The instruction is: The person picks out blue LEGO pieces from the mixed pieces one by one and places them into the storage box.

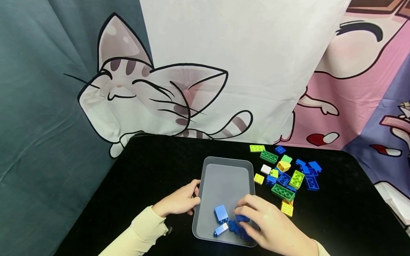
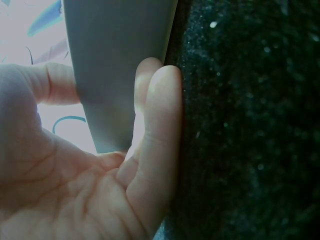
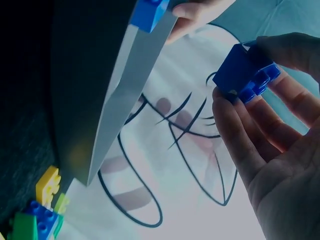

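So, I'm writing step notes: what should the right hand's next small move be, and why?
Probably lower and release the blue building brick into the gray tray: the right hand pinches it above the tray, where other blue bricks lie.

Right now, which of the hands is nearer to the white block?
Right. The right hand pinches a blue block over the right side of the tray, with the white block beyond; the left hand holds the tray's left side, farther away.

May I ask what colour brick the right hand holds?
The brick is blue, clearest in the right wrist view.
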A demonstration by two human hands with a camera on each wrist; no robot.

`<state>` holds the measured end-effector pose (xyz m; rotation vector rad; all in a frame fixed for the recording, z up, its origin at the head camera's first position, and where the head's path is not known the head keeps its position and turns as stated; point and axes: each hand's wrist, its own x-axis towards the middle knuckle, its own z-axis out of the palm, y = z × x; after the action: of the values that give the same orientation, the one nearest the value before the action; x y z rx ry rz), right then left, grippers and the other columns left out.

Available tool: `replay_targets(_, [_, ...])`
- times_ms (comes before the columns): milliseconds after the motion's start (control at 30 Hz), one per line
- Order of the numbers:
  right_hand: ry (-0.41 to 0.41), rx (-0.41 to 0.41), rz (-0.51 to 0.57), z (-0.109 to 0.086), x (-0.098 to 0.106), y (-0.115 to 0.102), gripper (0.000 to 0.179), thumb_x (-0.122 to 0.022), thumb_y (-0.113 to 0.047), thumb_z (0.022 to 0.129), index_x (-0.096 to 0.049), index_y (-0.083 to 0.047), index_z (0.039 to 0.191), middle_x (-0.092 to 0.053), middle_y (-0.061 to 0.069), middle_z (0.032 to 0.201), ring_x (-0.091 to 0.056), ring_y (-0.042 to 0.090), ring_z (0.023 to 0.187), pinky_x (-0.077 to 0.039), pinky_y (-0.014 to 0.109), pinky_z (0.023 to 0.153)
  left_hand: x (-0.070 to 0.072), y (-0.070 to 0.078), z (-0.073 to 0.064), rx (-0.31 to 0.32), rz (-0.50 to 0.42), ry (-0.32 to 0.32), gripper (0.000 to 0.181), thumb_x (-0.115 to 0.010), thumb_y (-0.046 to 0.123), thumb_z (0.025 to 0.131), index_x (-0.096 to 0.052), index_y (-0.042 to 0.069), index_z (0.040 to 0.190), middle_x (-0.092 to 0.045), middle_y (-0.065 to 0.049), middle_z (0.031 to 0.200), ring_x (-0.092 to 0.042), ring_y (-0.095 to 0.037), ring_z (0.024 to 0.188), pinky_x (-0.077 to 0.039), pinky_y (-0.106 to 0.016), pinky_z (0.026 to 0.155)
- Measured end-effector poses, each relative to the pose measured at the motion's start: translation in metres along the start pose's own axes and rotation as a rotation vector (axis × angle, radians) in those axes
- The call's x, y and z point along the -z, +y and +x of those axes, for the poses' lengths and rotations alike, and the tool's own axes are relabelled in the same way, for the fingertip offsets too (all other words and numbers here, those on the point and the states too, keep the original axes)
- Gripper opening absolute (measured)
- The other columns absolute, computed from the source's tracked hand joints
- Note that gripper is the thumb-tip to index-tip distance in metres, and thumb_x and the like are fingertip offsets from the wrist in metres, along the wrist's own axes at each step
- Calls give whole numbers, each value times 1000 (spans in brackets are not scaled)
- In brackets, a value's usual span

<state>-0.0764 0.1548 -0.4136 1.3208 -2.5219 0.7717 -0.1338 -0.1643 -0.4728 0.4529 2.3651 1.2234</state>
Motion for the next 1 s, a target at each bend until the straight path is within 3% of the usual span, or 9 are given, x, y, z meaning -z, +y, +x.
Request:
replay_targets(133, [-113, -51, 35, 0, 1, -7, 58, -75, -46, 92, -51, -40, 144, -51, -15, 146, -55, 3, 123, -61, 35, 96, 0, 1, 0, 1, -5, -1, 65, -55, 13, 93, -34, 4, 154, -55, -6, 100, -63, -15, 73, -60, -30, 56])
replay_targets(300, [-203, -126, 22, 0, 2, -10, 83, -67, -68, 87, -31, -46, 158, -24, -16, 169, -39, 7, 147, -56, 51, 105, 0, 0, 0, 2, -7, 0, 65, -54, 12, 93, -34, 4, 155, -56, -6, 100, -63, -14, 72, -60, -30, 56])
replay_targets(733, [-148, -124, -50, -1, 3, -4, 84, -65, -72, 85, -32, -47, 158, -23, -17, 170, -33, 4, 150, -54, 49, 108, -1, 1, 1, 7, -9, 2, 65, -54, 11, 93, -34, 4, 155, -55, -6, 101, -63, -15, 72, -60, -30, 56])
replay_targets(1000, [-57, -43, -110, 0, 1, 9, 93, -82, -59, 78, -38, -38, 157, -32, -10, 167, -41, 13, 147, -55, 52, 105, -1, 2, 0, 9, -7, 4, 65, -55, 11, 93, -34, 4, 155, -55, -6, 101, -63, -15, 73, -60, -30, 56])
